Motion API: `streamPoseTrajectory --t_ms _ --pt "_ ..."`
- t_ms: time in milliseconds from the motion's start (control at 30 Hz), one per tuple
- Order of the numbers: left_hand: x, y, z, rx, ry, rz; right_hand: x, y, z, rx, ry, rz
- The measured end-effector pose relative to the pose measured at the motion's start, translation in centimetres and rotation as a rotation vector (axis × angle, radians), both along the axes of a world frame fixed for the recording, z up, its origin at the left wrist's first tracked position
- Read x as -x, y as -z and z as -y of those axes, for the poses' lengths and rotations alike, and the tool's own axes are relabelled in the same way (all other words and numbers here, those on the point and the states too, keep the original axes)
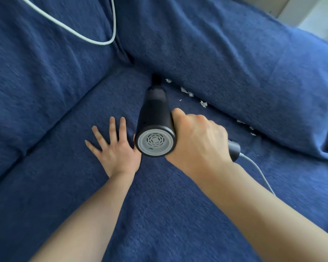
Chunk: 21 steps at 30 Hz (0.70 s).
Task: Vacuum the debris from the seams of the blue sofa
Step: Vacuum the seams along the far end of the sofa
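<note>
The right hand (195, 140) wraps the handle of the black handheld vacuum (155, 118), aiming its nozzle into the blue sofa (235, 59) seam, while the left hand (114, 148), fingers spread flat, presses the seat cushion beside the vacuum, probably widening the seam where white paper scraps (186, 91) lie right of the nozzle.

The vacuum's nozzle tip (156, 78) seems buried in the seam (216, 110), and the handle (233, 150) is mostly hidden.

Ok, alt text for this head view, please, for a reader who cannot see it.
A right hand grips a black handheld vacuum, nozzle in the blue sofa seam beside white debris. The left hand presses flat on the seat cushion; a white cord loops above.
</note>
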State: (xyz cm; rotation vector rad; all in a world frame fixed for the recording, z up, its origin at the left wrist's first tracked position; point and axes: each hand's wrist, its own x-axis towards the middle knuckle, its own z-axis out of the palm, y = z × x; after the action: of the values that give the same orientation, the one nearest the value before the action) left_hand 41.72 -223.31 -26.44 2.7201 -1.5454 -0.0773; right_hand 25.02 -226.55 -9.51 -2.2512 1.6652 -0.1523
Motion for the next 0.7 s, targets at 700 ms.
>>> streamPoseTrajectory --t_ms 700 --pt "0.7 -1.4 -0.3 0.020 -0.006 -0.022 1.8 -0.8 -3.0 0.023 0.073 -0.051"
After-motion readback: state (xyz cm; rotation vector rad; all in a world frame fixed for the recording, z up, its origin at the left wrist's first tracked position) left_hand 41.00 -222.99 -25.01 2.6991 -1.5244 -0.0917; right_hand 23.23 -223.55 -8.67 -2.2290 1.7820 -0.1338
